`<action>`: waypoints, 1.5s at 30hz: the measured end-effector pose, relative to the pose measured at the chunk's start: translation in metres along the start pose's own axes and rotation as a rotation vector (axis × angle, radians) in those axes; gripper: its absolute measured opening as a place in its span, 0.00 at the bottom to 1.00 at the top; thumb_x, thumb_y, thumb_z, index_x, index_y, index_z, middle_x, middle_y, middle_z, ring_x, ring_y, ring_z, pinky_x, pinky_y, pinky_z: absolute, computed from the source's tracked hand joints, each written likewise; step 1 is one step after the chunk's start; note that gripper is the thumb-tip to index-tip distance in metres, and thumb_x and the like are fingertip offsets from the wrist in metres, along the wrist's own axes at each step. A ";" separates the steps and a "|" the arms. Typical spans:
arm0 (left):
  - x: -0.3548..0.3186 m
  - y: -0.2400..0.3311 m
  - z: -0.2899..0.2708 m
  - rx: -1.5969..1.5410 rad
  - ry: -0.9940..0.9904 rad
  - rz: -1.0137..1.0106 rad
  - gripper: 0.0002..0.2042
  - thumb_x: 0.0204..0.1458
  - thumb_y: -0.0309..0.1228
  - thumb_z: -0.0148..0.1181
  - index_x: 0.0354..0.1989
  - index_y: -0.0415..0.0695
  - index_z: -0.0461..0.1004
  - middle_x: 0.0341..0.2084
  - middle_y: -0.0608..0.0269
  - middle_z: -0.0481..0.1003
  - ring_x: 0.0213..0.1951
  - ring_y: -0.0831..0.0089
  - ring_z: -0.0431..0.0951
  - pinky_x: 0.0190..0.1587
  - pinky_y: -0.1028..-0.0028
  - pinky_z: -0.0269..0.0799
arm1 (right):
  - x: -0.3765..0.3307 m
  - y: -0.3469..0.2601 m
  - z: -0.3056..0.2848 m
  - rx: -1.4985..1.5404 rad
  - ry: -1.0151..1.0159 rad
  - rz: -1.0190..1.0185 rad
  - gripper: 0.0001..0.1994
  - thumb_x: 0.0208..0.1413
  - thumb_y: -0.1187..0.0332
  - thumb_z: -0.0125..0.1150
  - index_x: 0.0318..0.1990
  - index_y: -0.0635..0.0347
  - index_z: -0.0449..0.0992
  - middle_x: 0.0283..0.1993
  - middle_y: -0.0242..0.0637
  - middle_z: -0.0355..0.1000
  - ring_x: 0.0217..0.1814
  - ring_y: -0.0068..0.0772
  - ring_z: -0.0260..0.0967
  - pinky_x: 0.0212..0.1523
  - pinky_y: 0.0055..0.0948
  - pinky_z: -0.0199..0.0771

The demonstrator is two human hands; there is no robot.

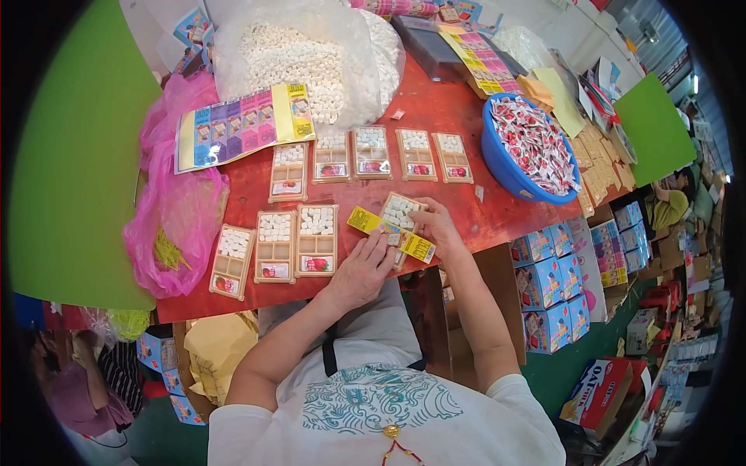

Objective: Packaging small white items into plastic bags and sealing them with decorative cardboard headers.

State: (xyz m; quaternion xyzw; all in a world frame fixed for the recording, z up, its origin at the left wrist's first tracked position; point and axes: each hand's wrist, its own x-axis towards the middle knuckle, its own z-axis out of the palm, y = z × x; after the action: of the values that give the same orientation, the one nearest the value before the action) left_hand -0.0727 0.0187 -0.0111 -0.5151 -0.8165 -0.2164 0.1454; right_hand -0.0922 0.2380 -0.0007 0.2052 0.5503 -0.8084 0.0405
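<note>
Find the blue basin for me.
In the head view, the blue basin sits on the right of the red table, beyond the right hand and right of the back row of trays.

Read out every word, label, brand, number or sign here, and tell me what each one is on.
I don't copy printed wording, but print stands here:
Yellow strip under the left hand: too small to read.
Red carton, lower right: large white lettering, not copied.
Blue boxes: too small.
Sachets in the blue tub: too small.
Colourful sheet, upper left: too small.
</note>
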 end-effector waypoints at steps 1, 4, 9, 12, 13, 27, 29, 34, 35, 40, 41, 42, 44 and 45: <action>0.000 0.000 0.000 -0.033 0.018 -0.010 0.18 0.47 0.27 0.53 0.48 0.34 0.66 0.52 0.41 0.63 0.60 0.47 0.60 0.59 0.58 0.61 | -0.001 0.003 -0.001 0.050 -0.013 -0.008 0.13 0.51 0.80 0.56 0.46 0.66 0.67 0.40 0.43 0.72 0.38 0.36 0.76 0.38 0.32 0.80; 0.001 -0.001 -0.001 -0.193 0.086 -0.052 0.17 0.47 0.25 0.55 0.47 0.34 0.67 0.52 0.44 0.64 0.59 0.49 0.61 0.59 0.60 0.61 | -0.003 0.008 -0.006 0.116 -0.026 -0.025 0.14 0.51 0.82 0.55 0.46 0.67 0.67 0.40 0.45 0.72 0.39 0.38 0.76 0.39 0.34 0.81; 0.006 0.012 -0.001 -0.319 0.221 -0.215 0.18 0.47 0.21 0.54 0.49 0.35 0.67 0.52 0.48 0.65 0.58 0.50 0.63 0.59 0.61 0.62 | -0.020 0.017 -0.001 0.219 -0.021 -0.086 0.14 0.51 0.83 0.55 0.46 0.65 0.68 0.40 0.43 0.73 0.38 0.34 0.76 0.39 0.31 0.80; 0.011 0.014 -0.005 -0.360 0.283 -0.289 0.19 0.48 0.20 0.53 0.51 0.36 0.67 0.52 0.49 0.65 0.57 0.50 0.64 0.59 0.62 0.62 | -0.026 0.020 -0.003 0.299 -0.056 -0.128 0.14 0.51 0.83 0.55 0.46 0.65 0.68 0.41 0.44 0.73 0.39 0.35 0.76 0.40 0.32 0.80; 0.012 0.015 -0.006 -0.379 0.303 -0.315 0.19 0.49 0.20 0.53 0.52 0.37 0.66 0.52 0.49 0.65 0.57 0.51 0.64 0.58 0.62 0.62 | -0.027 0.021 -0.004 0.344 -0.070 -0.155 0.14 0.51 0.84 0.55 0.46 0.64 0.67 0.42 0.45 0.73 0.40 0.36 0.76 0.40 0.34 0.81; 0.019 0.017 -0.013 -1.027 0.147 -0.768 0.19 0.53 0.21 0.49 0.56 0.38 0.64 0.43 0.53 0.73 0.44 0.64 0.76 0.48 0.70 0.71 | -0.042 0.022 0.004 0.350 -0.213 -0.162 0.16 0.49 0.84 0.56 0.46 0.62 0.67 0.41 0.40 0.73 0.41 0.32 0.75 0.40 0.30 0.79; 0.017 0.016 -0.011 -1.213 0.093 -0.866 0.19 0.53 0.21 0.50 0.55 0.37 0.65 0.42 0.56 0.74 0.43 0.69 0.76 0.47 0.71 0.72 | -0.045 0.018 0.007 0.317 -0.229 -0.147 0.16 0.49 0.84 0.57 0.46 0.61 0.67 0.40 0.39 0.73 0.40 0.30 0.75 0.40 0.29 0.79; 0.012 0.015 -0.004 -1.603 0.145 -0.945 0.16 0.52 0.20 0.51 0.51 0.35 0.66 0.41 0.57 0.74 0.41 0.73 0.77 0.45 0.75 0.74 | -0.045 0.014 0.004 0.115 -0.296 -0.116 0.17 0.52 0.80 0.57 0.51 0.61 0.67 0.42 0.37 0.73 0.42 0.28 0.74 0.40 0.26 0.77; 0.012 0.015 -0.006 -1.602 0.142 -0.947 0.16 0.52 0.20 0.51 0.51 0.35 0.66 0.41 0.57 0.74 0.41 0.73 0.77 0.45 0.75 0.74 | -0.048 0.009 0.007 0.118 -0.294 -0.115 0.17 0.52 0.80 0.57 0.51 0.61 0.67 0.42 0.37 0.73 0.42 0.28 0.74 0.40 0.26 0.77; 0.006 0.009 -0.021 -1.684 0.294 -0.992 0.15 0.52 0.20 0.52 0.49 0.35 0.67 0.41 0.56 0.75 0.41 0.73 0.77 0.44 0.72 0.76 | -0.070 -0.013 0.009 -0.016 -0.225 -0.110 0.22 0.61 0.68 0.49 0.62 0.60 0.60 0.51 0.45 0.70 0.48 0.31 0.73 0.46 0.28 0.75; 0.005 0.007 -0.022 -1.697 0.334 -0.980 0.15 0.52 0.19 0.51 0.50 0.35 0.67 0.42 0.55 0.75 0.41 0.72 0.77 0.43 0.71 0.77 | -0.075 -0.011 0.005 -0.031 -0.230 -0.158 0.22 0.62 0.66 0.48 0.61 0.63 0.59 0.52 0.46 0.70 0.47 0.33 0.73 0.48 0.29 0.74; 0.004 0.005 -0.024 -1.696 0.327 -0.979 0.15 0.52 0.19 0.51 0.50 0.35 0.67 0.42 0.55 0.75 0.41 0.72 0.77 0.43 0.71 0.77 | -0.079 -0.007 0.000 -0.027 -0.226 -0.161 0.22 0.62 0.66 0.48 0.61 0.63 0.59 0.52 0.46 0.70 0.47 0.33 0.73 0.48 0.29 0.74; 0.002 0.003 -0.028 -1.832 0.440 -0.984 0.16 0.52 0.18 0.49 0.51 0.36 0.66 0.44 0.55 0.74 0.43 0.71 0.78 0.44 0.70 0.78 | -0.082 0.004 -0.007 0.223 -0.340 -0.063 0.22 0.62 0.66 0.48 0.61 0.66 0.60 0.51 0.46 0.71 0.48 0.32 0.73 0.48 0.29 0.73; 0.000 0.001 -0.031 -1.938 0.434 -0.943 0.17 0.53 0.18 0.49 0.53 0.37 0.66 0.48 0.55 0.73 0.46 0.67 0.77 0.47 0.66 0.77 | -0.084 0.010 -0.007 0.234 -0.337 -0.068 0.22 0.62 0.66 0.48 0.61 0.66 0.60 0.51 0.46 0.71 0.48 0.32 0.73 0.48 0.29 0.73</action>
State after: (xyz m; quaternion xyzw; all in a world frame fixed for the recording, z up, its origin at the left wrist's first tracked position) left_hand -0.0715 0.0033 0.0157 0.0020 -0.3724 -0.8856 -0.2776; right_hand -0.0108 0.2273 0.0201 0.0519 0.4445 -0.8906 0.0806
